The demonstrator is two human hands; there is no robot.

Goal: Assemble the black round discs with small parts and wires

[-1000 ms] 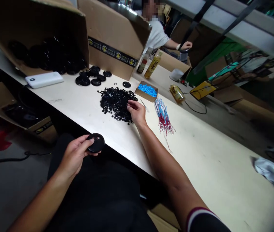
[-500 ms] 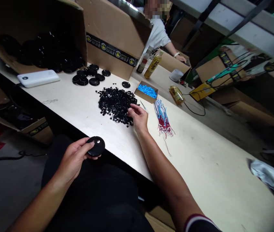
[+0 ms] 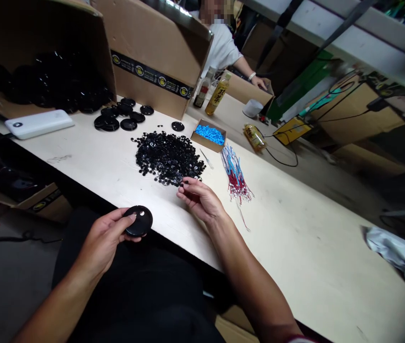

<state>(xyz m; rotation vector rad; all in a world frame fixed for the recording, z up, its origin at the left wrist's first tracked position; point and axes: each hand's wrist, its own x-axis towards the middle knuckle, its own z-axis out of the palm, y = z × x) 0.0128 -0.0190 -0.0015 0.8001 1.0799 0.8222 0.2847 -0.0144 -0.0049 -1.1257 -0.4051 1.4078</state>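
My left hand (image 3: 104,236) grips a round black disc (image 3: 141,224) between thumb and fingers at the table's front edge; a small hole shows through the disc. My right hand (image 3: 202,197) is just off the near side of a heap of small black round parts (image 3: 167,155). Its thumb and fingertips are pinched together, and a small black part (image 3: 186,182) shows between them. Behind the heap lie several more black discs (image 3: 128,124). A small cardboard box of blue pieces (image 3: 209,135) stands behind the heap, and a bundle of red, blue and white wires (image 3: 236,176) lies to its right.
A large cardboard box of black discs (image 3: 97,47) stands at the back left, near a white power bank (image 3: 40,125). Bottles (image 3: 218,94) stand behind. Across the table, a person's hand (image 3: 258,82) reaches into a box. A thin pointed tool (image 3: 207,158) lies beside the heap.
My right hand has drawn back from the heap toward me, with a small black part between its fingertips. My left hand still holds the disc. The camera view has shifted slightly.
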